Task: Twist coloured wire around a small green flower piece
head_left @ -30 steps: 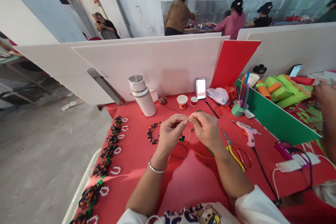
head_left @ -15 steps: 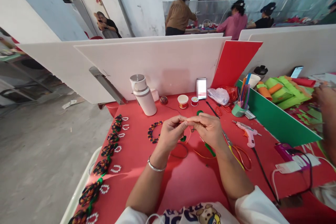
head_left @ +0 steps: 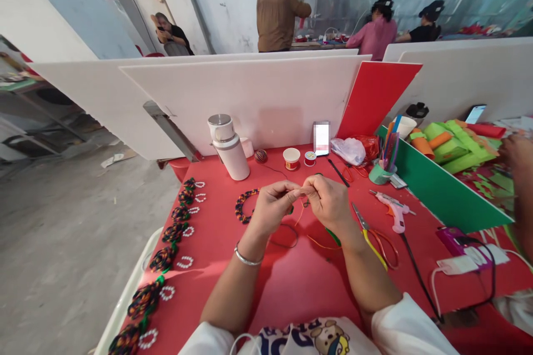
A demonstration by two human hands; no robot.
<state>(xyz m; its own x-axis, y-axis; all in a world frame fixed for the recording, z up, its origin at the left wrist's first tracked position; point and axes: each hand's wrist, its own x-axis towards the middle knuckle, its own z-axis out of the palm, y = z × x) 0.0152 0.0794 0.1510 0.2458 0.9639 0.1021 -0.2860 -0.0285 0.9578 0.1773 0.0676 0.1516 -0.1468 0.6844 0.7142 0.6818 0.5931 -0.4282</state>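
Observation:
My left hand (head_left: 271,206) and my right hand (head_left: 328,202) meet fingertip to fingertip above the red table (head_left: 291,283), both pinched on a thin orange cord (head_left: 320,243) that trails down onto the table. A silver bracelet sits on my left wrist. Just left of my left hand lies a multicoloured braided ring (head_left: 245,204). A green piece (head_left: 333,236) lies under my right wrist, partly hidden.
A row of braided rosettes with small pearl loops (head_left: 172,233) runs down the table's left edge. Yellow-handled scissors (head_left: 368,233), a glue gun (head_left: 393,212), a white thermos (head_left: 229,148), small cups, a phone and a pen pot stand around. White, red and green boards fence the table. A neighbour's hand shows at right.
My hands stay pinched together on the cord with small finger movements. The view has shifted slightly. A person in brown at the back now stands more upright.

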